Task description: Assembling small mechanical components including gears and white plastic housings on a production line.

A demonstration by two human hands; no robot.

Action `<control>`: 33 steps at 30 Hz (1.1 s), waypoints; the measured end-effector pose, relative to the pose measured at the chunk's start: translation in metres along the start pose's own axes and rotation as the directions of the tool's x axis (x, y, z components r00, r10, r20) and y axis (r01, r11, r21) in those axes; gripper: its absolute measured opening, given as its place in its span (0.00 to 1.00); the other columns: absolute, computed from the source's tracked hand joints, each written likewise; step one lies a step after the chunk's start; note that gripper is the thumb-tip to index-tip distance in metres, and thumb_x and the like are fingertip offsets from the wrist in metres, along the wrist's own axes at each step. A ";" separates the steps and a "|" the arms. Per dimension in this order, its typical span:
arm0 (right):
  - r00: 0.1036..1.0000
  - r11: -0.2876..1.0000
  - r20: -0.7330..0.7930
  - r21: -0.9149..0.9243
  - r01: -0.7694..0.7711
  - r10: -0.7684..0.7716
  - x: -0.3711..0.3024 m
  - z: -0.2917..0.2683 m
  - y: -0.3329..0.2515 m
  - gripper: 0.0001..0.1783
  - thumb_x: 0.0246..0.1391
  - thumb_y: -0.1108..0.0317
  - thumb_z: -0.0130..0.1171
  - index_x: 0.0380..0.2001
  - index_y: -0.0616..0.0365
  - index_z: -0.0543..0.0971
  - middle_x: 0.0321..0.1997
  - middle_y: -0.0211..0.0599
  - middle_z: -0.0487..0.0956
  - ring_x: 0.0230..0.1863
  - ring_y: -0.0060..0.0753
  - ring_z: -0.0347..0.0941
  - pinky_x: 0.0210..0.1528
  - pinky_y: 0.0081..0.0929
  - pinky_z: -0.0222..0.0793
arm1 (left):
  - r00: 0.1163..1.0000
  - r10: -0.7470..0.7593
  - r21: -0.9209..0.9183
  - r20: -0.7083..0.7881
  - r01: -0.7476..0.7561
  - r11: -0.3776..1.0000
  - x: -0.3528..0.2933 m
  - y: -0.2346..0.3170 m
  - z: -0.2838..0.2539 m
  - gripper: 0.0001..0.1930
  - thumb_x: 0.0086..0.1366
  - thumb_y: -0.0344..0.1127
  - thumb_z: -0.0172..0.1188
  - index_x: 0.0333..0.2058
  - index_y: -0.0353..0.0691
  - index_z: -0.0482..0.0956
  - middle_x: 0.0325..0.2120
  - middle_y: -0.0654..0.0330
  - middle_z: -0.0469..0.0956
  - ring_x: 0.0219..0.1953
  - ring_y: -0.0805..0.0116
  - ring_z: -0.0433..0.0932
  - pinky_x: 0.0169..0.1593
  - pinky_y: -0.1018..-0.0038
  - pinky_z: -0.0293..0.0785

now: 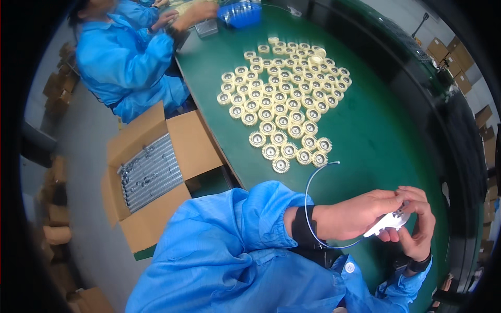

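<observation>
My left hand [360, 213] and my right hand [420, 224] meet at the right, above the green table, with closed fingers around a small white plastic part [385, 224]. Dark metal shows at its upper edge, partly covered by my fingers. From beside the part, a thin blue cable [307, 201] loops past my left wrist, and its free end points up toward the table. Nearest beyond my left arm lie many cream toothed gears [281, 165] with metal centres, flat and close together.
An open cardboard box [201, 148] filled with rows of metal parts [151, 175] stands left of the table [365, 141]. Farther back, a co-worker in blue [125, 57] sits by a blue bin [240, 14] and a grey tray [206, 28]. A dark ledge [417, 94] borders the right side.
</observation>
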State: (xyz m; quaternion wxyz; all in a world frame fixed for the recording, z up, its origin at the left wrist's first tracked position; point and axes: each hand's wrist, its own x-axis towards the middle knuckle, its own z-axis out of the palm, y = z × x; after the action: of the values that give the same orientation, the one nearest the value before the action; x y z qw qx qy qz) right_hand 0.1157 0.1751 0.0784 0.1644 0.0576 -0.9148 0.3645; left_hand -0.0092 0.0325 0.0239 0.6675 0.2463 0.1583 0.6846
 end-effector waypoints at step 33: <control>0.979 0.998 0.203 0.063 0.005 -0.018 0.123 0.091 0.051 0.16 0.45 0.75 0.63 0.40 0.59 0.73 0.38 0.36 0.76 0.41 0.31 0.71 0.47 0.27 0.67 | 0.976 0.103 -0.039 0.191 -0.098 0.994 -0.004 0.008 0.002 0.25 0.68 0.42 0.54 0.59 0.41 0.62 0.52 0.63 0.69 0.56 0.69 0.70 0.59 0.71 0.65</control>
State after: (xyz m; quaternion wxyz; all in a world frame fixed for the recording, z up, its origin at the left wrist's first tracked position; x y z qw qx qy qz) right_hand -0.0350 0.1519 0.0254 0.0704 0.1051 -0.9146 0.3842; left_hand -0.0151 0.0281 0.0297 0.6478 0.3093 0.0704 0.6927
